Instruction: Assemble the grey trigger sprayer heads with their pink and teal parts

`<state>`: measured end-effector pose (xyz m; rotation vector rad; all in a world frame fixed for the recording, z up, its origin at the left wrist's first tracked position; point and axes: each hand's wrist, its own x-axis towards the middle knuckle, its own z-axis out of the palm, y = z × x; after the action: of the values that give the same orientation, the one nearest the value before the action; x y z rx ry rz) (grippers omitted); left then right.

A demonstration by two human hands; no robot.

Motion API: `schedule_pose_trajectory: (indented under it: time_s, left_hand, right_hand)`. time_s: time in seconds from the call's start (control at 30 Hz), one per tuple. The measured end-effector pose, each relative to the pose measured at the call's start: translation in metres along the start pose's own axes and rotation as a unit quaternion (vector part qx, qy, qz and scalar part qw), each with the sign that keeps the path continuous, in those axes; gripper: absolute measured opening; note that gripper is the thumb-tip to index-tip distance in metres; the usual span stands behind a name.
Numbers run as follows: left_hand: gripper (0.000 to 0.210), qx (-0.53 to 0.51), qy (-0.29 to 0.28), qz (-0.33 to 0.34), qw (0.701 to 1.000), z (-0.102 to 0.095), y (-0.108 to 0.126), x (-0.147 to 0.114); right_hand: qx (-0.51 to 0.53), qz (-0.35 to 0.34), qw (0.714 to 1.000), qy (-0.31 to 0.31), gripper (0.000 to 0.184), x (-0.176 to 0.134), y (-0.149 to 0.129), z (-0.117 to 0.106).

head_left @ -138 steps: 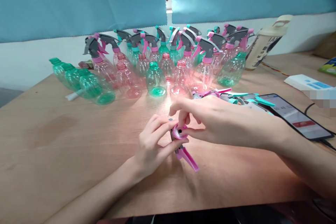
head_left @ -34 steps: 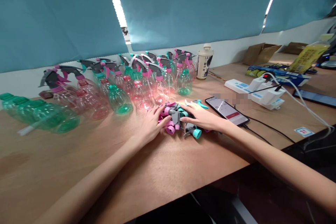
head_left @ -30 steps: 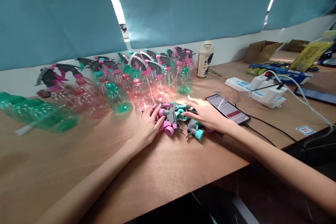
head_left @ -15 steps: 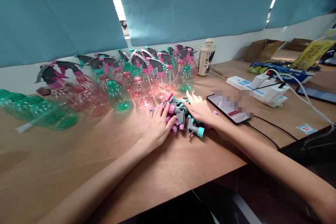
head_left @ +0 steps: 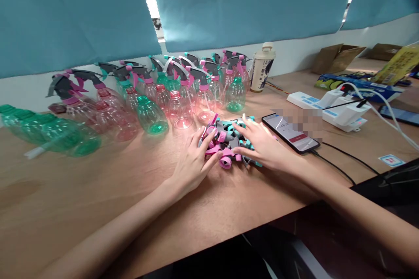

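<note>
Between my hands lies a pile of loose spray heads (head_left: 225, 141), grey with pink or teal parts, on the wooden table. My left hand (head_left: 196, 154) rests at the pile's left side, fingers spread and touching it. On the right side, my right hand (head_left: 262, 141) lies over several spray heads with its fingers apart and hides part of them. Behind the pile stand clear pink bottles and green bottles; an open pink bottle (head_left: 181, 111) and an open green bottle (head_left: 151, 115) are close to it. Several bottles farther back carry spray heads (head_left: 199, 77).
Open green bottles (head_left: 65, 133) stand at the left beside a clear tube (head_left: 37, 151). A phone (head_left: 291, 133) with a cable lies right of my right hand. Beyond are a power strip (head_left: 343, 115), a cream cup (head_left: 262, 67) and cardboard boxes (head_left: 337, 59). The table's front edge (head_left: 248, 224) is near.
My hands have drawn slightly apart around the pile. The teal-collared spray head at the front now lies mostly under my right hand, and the pile looks more bunched. The camera view has shifted slightly.
</note>
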<state>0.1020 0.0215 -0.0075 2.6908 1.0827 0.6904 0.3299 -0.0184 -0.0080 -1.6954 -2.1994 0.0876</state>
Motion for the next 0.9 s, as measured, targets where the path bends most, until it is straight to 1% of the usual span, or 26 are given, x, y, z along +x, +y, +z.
schedule_pose_trajectory:
  time_s: [0.03,0.1,0.17,0.23,0.33,0.4,0.43,0.57,0.67,0.73,0.8,0.9]
  left_hand:
    - [0.057,-0.004,-0.008,0.011,1.000,0.003,-0.002,0.002]
    - [0.058,-0.008,-0.028,0.015,0.999,0.010,-0.005,0.009]
    - [0.058,-0.023,-0.044,0.009,0.999,0.018,-0.006,0.017]
    - [0.055,-0.045,-0.050,0.010,0.998,0.023,-0.007,0.024]
    - [0.049,-0.060,-0.047,0.015,0.997,0.025,-0.007,0.029]
    - [0.046,-0.066,-0.039,0.019,0.997,0.021,-0.008,0.028]
    - [0.044,-0.071,-0.025,0.023,0.997,0.018,-0.010,0.025]
    - [0.036,-0.083,0.069,0.031,0.994,0.000,-0.020,0.009]
    - [0.027,-0.058,0.113,0.015,0.992,-0.012,-0.030,-0.007]
    - [0.024,-0.039,0.118,0.004,0.992,-0.017,-0.036,-0.018]
    - [0.023,-0.021,0.106,-0.006,0.994,-0.020,-0.041,-0.027]
    - [0.024,-0.003,0.084,-0.013,0.996,-0.019,-0.047,-0.031]
  right_hand:
    - [-0.010,-0.014,1.000,-0.006,0.076,-0.003,-0.004,0.003]
    - [-0.027,-0.022,0.999,-0.011,0.074,-0.004,-0.010,0.011]
    - [-0.038,-0.008,0.999,-0.007,0.072,0.000,-0.011,0.019]
    - [-0.041,0.012,0.999,-0.002,0.073,0.005,-0.008,0.024]
    - [-0.027,0.026,0.999,-0.003,0.075,0.012,-0.004,0.024]
    - [-0.015,0.020,1.000,-0.005,0.074,0.013,-0.002,0.023]
    - [-0.011,0.017,1.000,-0.005,0.073,0.013,-0.001,0.022]
    - [0.003,0.020,1.000,0.016,0.070,0.012,0.003,0.020]
    - [0.030,0.008,0.998,0.051,0.064,0.010,0.001,0.018]
    - [0.052,-0.014,0.995,0.082,0.057,0.007,-0.005,0.013]
    - [0.075,-0.036,0.990,0.113,0.048,0.003,-0.015,0.006]
    - [0.115,-0.061,0.982,0.134,0.035,-0.002,-0.034,-0.002]
